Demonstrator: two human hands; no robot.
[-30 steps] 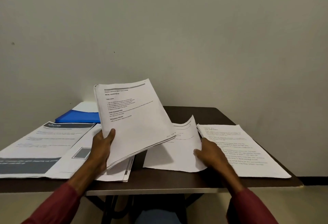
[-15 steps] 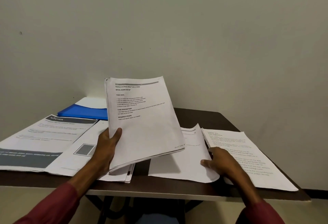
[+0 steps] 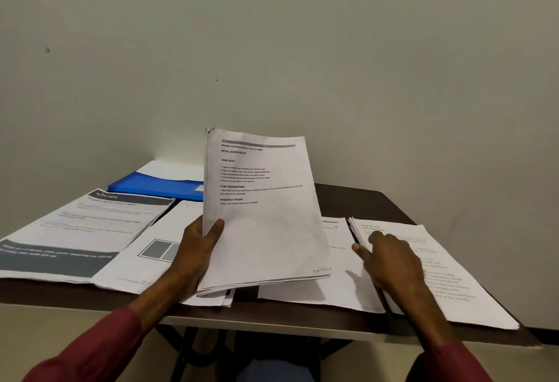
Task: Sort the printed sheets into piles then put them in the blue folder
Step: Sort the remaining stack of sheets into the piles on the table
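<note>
Sheets (image 3: 263, 215), a thick printed bundle, were held tilted up above the near middle of the worktop (image 3: 357, 200). They were gripped at their left edge by the left hand (image 3: 196, 254), with the thumb on the front page and the fingers behind. The right hand (image 3: 390, 260) was laid on the left edge of the right pile (image 3: 453, 284) with its fingers bent; whether any page was pinched could not be told. A single sheet (image 3: 341, 287) was lying flat just left of the right pile. Two more piles were spread on the left: the KITCHEN pile (image 3: 75, 230) furthest left, and the grey-box pile (image 3: 151, 257) just beside it, partly under the left hand. The blue folder (image 3: 157, 186) was set at the far left of the worktop by the wall (image 3: 302, 48), with white paper showing behind it
</note>
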